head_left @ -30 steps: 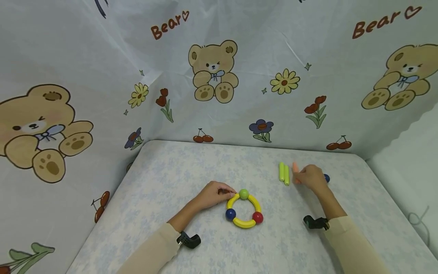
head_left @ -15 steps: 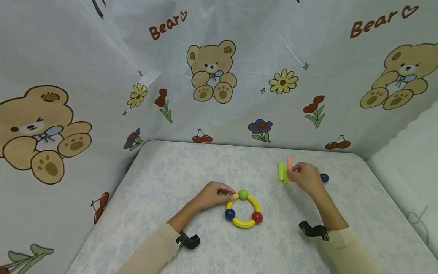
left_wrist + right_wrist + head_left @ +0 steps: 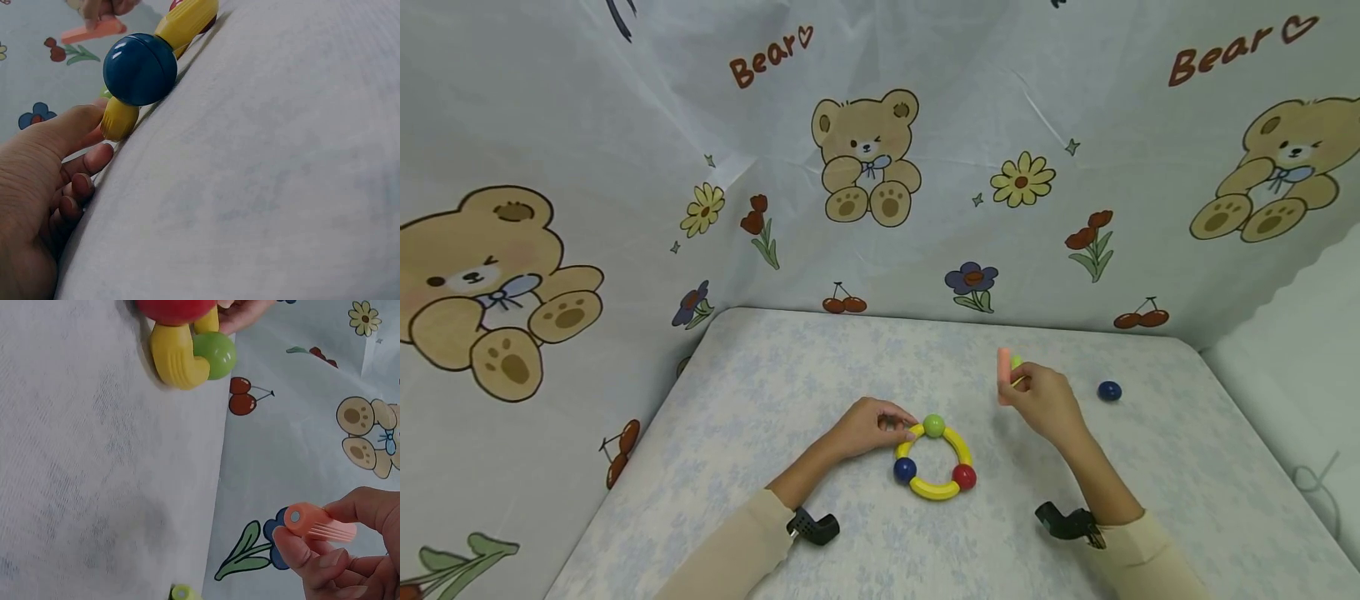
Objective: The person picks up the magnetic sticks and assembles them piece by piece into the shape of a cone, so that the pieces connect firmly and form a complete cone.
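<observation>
Obscuring a green stick [image 3: 1016,362], the right hand [image 3: 1043,402] pinches a pink stick [image 3: 1003,371], the left hand [image 3: 867,428] a ring [image 3: 935,489].

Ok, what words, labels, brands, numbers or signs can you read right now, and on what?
"Bear", then a heart, on the backdrop, left of centre.
"Bear", then a heart, on the backdrop, upper right.
Dark strokes at the top edge: cut off, unreadable.
None seen on the ring, orange stick or loose blue ball.
</observation>
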### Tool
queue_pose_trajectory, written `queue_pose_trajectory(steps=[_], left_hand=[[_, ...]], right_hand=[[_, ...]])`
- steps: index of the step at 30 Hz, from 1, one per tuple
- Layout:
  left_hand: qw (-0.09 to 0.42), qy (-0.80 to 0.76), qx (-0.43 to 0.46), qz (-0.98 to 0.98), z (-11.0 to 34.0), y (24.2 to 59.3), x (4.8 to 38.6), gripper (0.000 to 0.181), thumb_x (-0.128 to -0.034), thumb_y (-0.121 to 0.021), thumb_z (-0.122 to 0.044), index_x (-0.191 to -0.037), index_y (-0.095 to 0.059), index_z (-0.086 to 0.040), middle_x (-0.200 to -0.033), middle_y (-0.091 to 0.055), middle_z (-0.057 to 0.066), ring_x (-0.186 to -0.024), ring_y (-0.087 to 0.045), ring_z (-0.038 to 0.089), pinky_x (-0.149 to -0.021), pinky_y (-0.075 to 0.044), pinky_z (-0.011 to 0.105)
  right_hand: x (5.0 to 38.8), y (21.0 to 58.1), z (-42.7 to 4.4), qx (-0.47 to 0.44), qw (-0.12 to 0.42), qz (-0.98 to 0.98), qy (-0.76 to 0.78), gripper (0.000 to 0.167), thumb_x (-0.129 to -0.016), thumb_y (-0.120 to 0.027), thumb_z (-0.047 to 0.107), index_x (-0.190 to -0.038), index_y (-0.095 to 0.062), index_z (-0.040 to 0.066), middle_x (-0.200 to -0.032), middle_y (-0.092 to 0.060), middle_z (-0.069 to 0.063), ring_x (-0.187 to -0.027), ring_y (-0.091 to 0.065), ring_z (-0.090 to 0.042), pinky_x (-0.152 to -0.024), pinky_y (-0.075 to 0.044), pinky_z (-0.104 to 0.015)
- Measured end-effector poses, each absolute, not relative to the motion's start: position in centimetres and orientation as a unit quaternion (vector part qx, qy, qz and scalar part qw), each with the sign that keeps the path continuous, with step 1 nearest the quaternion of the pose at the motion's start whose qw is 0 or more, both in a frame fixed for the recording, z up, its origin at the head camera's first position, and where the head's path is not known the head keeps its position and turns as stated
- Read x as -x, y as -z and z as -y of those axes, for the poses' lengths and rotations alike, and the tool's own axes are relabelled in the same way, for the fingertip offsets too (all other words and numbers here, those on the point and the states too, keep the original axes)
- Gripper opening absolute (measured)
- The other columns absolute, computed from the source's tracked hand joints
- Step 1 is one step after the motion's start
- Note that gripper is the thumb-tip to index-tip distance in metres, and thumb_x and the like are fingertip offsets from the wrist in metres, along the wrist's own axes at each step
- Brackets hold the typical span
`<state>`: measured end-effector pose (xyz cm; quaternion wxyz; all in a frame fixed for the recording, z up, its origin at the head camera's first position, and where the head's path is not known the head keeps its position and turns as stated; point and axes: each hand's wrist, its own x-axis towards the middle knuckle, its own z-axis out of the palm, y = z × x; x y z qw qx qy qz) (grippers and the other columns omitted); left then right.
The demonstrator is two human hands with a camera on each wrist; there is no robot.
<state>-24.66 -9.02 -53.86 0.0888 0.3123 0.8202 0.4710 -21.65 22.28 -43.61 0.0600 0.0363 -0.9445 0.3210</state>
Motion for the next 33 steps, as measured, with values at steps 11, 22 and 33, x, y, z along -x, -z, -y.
queue_pose_trajectory(steps=[11,22,33], left_hand=[[0.089,-0.470,-0.315,-0.820,9.0,53.8,24.7,0.023,-0.0904,-0.079,-0.034,-0.110,-0.080,-0.022,-0.081,-0.068,-0.012,-0.056,-0.049,0.007,-0.052,-0.042,0.023],[0.087,-0.473,-0.320,-0.817,9.0,53.7,24.8,0.022,-0.0903,-0.080,-0.034,-0.109,-0.080,-0.021,-0.078,-0.068,-0.012,-0.056,-0.050,0.008,-0.051,-0.043,0.023],[0.083,-0.472,-0.328,-0.814,9.0,53.8,24.8,0.022,-0.0911,-0.079,-0.031,-0.110,-0.080,-0.020,-0.078,-0.069,-0.012,-0.056,-0.051,0.007,-0.051,-0.044,0.023]], right_hand=[[21.0,43.4,-19.1,-0.080,0.064,0.937,-0.333,0.021,-0.094,-0.070,0.021,-0.104,-0.070,0.003,-0.081,-0.071,-0.004,-0.064,-0.055,-0.018,-0.051,-0.044,-0.031],[21.1,44.1,-16.5,-0.149,0.087,0.908,-0.382,0.014,-0.090,-0.078,0.014,-0.099,-0.072,0.006,-0.083,-0.071,0.000,-0.068,-0.053,-0.017,-0.059,-0.047,-0.027],[21.1,44.9,-15.9,-0.177,0.049,0.903,-0.387,0.015,-0.088,-0.081,0.016,-0.100,-0.075,0.010,-0.089,-0.071,0.000,-0.067,-0.052,-0.017,-0.057,-0.046,-0.025]])
